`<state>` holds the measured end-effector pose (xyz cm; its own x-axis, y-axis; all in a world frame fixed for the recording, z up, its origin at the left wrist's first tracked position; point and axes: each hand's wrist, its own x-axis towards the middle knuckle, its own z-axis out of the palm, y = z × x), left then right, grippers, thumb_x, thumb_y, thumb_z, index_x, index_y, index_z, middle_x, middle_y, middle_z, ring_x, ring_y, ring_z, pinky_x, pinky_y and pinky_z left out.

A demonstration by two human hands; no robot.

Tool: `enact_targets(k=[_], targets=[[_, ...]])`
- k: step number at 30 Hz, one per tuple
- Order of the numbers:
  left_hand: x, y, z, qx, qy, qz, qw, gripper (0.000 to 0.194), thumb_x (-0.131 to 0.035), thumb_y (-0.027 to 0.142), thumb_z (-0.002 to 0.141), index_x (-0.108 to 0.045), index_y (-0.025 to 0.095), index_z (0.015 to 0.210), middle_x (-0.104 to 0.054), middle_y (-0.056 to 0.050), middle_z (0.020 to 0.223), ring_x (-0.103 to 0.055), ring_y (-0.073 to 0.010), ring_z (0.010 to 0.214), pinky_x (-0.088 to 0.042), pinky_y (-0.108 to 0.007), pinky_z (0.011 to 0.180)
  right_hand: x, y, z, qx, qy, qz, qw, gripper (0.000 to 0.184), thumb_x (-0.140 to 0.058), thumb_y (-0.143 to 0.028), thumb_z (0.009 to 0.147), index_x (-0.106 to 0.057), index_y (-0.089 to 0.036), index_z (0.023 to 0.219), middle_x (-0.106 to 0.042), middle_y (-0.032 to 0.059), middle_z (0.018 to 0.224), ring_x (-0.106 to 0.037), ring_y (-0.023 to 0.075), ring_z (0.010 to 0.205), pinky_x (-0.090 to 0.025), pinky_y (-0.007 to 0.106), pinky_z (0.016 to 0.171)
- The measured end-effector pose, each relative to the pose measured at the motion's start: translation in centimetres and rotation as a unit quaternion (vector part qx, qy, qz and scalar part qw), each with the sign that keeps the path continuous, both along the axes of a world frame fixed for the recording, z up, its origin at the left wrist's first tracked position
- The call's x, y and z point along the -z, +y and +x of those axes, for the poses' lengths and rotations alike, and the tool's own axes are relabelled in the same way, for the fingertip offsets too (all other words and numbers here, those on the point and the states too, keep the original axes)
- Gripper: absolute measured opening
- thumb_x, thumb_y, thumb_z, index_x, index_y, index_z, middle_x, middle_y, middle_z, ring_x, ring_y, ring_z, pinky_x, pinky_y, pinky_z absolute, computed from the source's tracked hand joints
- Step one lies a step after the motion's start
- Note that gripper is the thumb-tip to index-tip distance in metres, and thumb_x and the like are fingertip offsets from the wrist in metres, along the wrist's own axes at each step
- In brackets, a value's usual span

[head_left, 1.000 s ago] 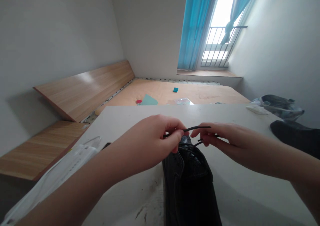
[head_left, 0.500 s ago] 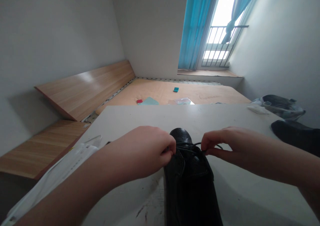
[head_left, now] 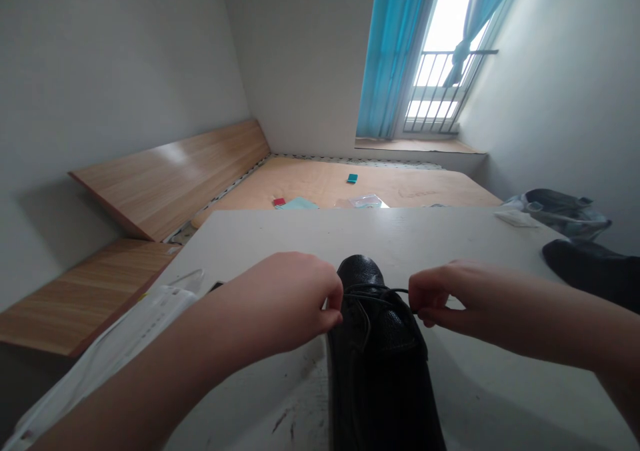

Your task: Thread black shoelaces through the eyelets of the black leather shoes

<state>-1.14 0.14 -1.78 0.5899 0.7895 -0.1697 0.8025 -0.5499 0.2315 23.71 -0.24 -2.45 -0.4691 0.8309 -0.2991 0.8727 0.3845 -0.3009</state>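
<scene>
A black leather shoe [head_left: 385,371] stands on the white table [head_left: 280,234], its toe pointing away from me. Thin black shoelaces [head_left: 373,296] cross over its tongue and stretch out to both sides. To the left of the shoe, my left hand [head_left: 305,294] is closed, thumb against bent fingers, on one end of the shoelace. My right hand [head_left: 440,294] pinches the other end just off the shoe's right side. The lace ends inside the fingers are mostly hidden.
A second black shoe [head_left: 595,268] lies at the table's right edge, near a white packet [head_left: 517,218] and a grey bin [head_left: 565,211]. At left is a white plastic bag [head_left: 155,324]. Beyond the table is a bed [head_left: 320,178] with small items on it.
Both hands have moved slightly apart, the left one leftward and the right one rightward. The lace between them is drawn out more to the sides.
</scene>
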Motion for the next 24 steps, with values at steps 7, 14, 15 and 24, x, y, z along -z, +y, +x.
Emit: enact_targets(k=[7, 14, 15, 24], targets=[[-0.40, -0.24, -0.06, 0.000, -0.033, 0.004, 0.999, 0.019, -0.055, 0.024, 0.086, -0.071, 0.026, 0.075, -0.070, 0.003, 0.071, -0.060, -0.0152, 0.063, -0.033, -0.027, 0.053, -0.07, -0.26, -0.26, -0.007, 0.001, -0.006, 1.000, 0.016, -0.052, -0.021, 0.081, -0.068, -0.024, 0.080, -0.072, 0.0006, 0.078, -0.064, 0.0199, 0.072, -0.044, 0.031, 0.063], [-0.25, -0.19, 0.13, 0.005, -0.034, 0.002, 0.999, 0.024, -0.054, 0.018, 0.083, -0.076, 0.029, 0.081, -0.074, 0.002, 0.076, -0.065, -0.0179, 0.070, -0.035, -0.029, 0.056, 0.15, -0.18, -0.40, -0.003, -0.010, -0.004, 1.000, 0.017, -0.050, -0.024, 0.083, -0.067, -0.025, 0.081, -0.071, -0.0005, 0.078, -0.064, 0.0200, 0.071, -0.044, 0.031, 0.062], [-0.18, -0.20, 0.13, 0.003, -0.034, 0.003, 0.999, 0.024, -0.055, 0.017, 0.081, -0.076, 0.028, 0.080, -0.074, 0.002, 0.076, -0.065, -0.0180, 0.071, -0.035, -0.029, 0.057, 0.16, -0.15, -0.39, -0.002, -0.010, -0.004, 1.000, 0.017, -0.050, -0.024, 0.083, -0.067, -0.026, 0.081, -0.071, -0.0008, 0.078, -0.064, 0.0200, 0.071, -0.044, 0.031, 0.062], [0.06, -0.08, 0.26, -0.012, -0.040, 0.015, 0.999, 0.015, -0.057, 0.024, 0.083, -0.069, 0.026, 0.074, -0.070, 0.004, 0.069, -0.062, -0.0163, 0.065, -0.033, -0.028, 0.053, 0.06, -0.51, -0.11, -0.009, 0.011, -0.020, 1.000, 0.016, -0.052, -0.022, 0.082, -0.067, -0.026, 0.078, -0.071, -0.0023, 0.076, -0.064, 0.0180, 0.071, -0.043, 0.028, 0.061]])
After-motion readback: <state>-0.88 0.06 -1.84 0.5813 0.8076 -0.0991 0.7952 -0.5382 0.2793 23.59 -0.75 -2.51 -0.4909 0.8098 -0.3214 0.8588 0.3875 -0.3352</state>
